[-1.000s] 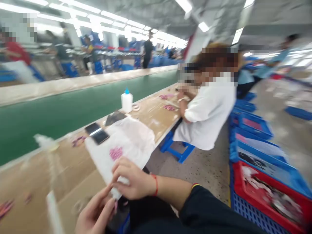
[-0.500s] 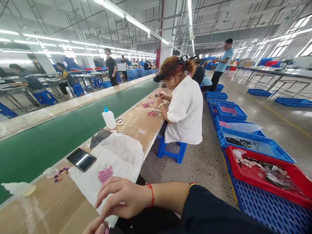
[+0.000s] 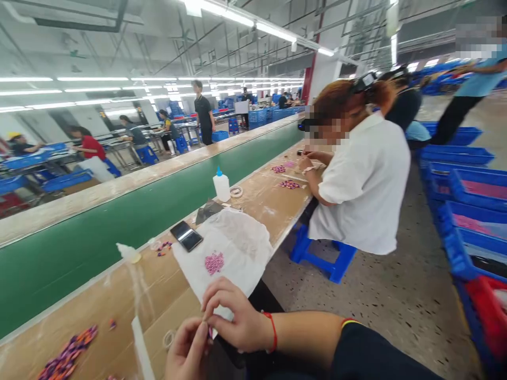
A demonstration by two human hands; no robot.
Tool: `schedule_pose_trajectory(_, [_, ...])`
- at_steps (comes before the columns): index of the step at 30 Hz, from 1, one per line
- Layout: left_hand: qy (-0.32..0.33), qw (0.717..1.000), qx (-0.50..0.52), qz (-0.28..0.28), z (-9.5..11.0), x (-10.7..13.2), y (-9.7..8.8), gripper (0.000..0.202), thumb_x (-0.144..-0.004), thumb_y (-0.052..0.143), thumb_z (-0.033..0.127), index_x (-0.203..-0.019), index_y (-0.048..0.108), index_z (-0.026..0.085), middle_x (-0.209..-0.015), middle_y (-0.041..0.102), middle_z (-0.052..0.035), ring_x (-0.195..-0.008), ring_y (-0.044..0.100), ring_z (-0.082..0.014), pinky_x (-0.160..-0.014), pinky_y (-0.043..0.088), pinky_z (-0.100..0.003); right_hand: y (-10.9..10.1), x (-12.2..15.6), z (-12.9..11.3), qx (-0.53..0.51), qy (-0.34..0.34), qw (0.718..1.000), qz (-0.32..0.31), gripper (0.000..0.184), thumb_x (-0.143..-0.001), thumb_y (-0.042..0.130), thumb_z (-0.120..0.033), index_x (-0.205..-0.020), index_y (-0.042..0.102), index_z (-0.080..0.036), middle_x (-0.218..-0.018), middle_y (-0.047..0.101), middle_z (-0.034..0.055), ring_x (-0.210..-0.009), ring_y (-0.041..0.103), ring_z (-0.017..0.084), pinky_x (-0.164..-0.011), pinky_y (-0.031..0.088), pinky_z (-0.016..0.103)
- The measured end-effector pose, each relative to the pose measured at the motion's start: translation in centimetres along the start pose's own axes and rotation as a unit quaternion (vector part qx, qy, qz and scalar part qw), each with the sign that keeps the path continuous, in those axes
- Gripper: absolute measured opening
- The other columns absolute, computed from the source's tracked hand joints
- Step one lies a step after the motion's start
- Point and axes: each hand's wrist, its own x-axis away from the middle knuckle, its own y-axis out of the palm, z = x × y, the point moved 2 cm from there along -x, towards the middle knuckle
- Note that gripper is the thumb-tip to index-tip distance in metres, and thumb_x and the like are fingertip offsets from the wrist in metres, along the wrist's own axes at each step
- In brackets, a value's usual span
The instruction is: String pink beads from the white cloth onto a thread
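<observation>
The small piece (image 3: 209,332) between the left hand (image 3: 187,351) and right hand (image 3: 237,316) is mostly hidden by fingers. The bottom edge cuts off the left hand, and the pink heap (image 3: 214,263) is too fine to count.

Here's the right hand (image 3: 235,319) over a thin, crinkled white sheet (image 3: 233,253), matt, paper or cloth, can't call it! Just ahead of the hand, the glossy glass of a phone (image 3: 186,236); further on, a smooth white plastic bottle (image 3: 221,186) on scuffed tan board (image 3: 253,211). Right of the hand, a shiny blue plastic stool (image 3: 322,258)!
</observation>
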Motion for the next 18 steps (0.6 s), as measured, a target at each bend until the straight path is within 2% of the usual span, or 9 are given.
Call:
schedule_pose_trajectory(5, [0.053, 0.998, -0.013, -0.006, -0.7, -0.1, -1.4, 0.047, -0.057, 0.091, 0.055, -0.071, 0.073, 0.015, -0.061, 0.060, -0.0004, -0.055, 0.050, -0.0098, -0.054, 0.045, -0.020, 0.8, 0.6, 0.1, -0.062, 0.096, 0.993, -0.020, 0.014, -0.091, 0.064, -0.024, -0.079, 0.061, -0.020, -0.089, 0.063, 0.0046, -0.089, 0.062, 0.018, -0.084, 0.051, 0.033])
schedule_pose_trajectory(10, [0.143, 0.987, -0.074, 0.008, -0.3, 0.7, -1.2, 0.043, -0.072, 0.081, 0.055, -0.070, 0.068, 0.015, -0.061, 0.057, 0.0000, -0.057, 0.050, -0.0105, -0.055, 0.043, -0.021, 1.2, 1.0, 0.0, -0.064, 0.147, 0.986, -0.046, 0.018, -0.094, 0.063, -0.029, -0.079, 0.060, -0.020, -0.088, 0.062, 0.0042, -0.084, 0.061, 0.018, -0.080, 0.051, 0.033])
schedule_pose_trajectory(13, [0.191, 0.973, -0.127, 0.031, 0.8, 1.6, -0.5, 0.039, -0.079, 0.074, 0.051, -0.066, 0.062, 0.016, -0.059, 0.054, 0.0011, -0.057, 0.049, -0.0108, -0.056, 0.043, -0.022, 1.0, 0.5, -0.7, -0.043, 0.137, 0.986, -0.084, 0.012, -0.095, 0.059, -0.025, -0.083, 0.060, -0.020, -0.084, 0.062, 0.0031, -0.078, 0.060, 0.017, -0.073, 0.050, 0.031])
schedule_pose_trajectory(15, [0.205, 0.966, -0.150, 0.040, 1.6, 2.1, -0.2, 0.033, -0.080, 0.071, 0.044, -0.065, 0.060, 0.016, -0.057, 0.053, 0.0021, -0.055, 0.048, -0.0104, -0.055, 0.042, -0.021, 0.6, -0.1, -1.3, -0.017, 0.110, 0.988, -0.106, 0.007, -0.094, 0.057, -0.020, -0.087, 0.060, -0.021, -0.082, 0.063, 0.0023, -0.075, 0.058, 0.016, -0.070, 0.049, 0.029])
schedule_pose_trajectory(18, [0.214, 0.961, -0.171, 0.042, 2.4, 2.5, 0.0, 0.025, -0.079, 0.067, 0.035, -0.065, 0.059, 0.017, -0.056, 0.052, 0.0027, -0.053, 0.047, -0.0097, -0.052, 0.040, -0.021, 0.3, -1.0, -1.8, 0.033, 0.084, 0.983, -0.157, 0.009, -0.090, 0.055, -0.014, -0.084, 0.056, -0.021, -0.077, 0.061, 0.0000, -0.069, 0.055, 0.014, -0.065, 0.046, 0.027])
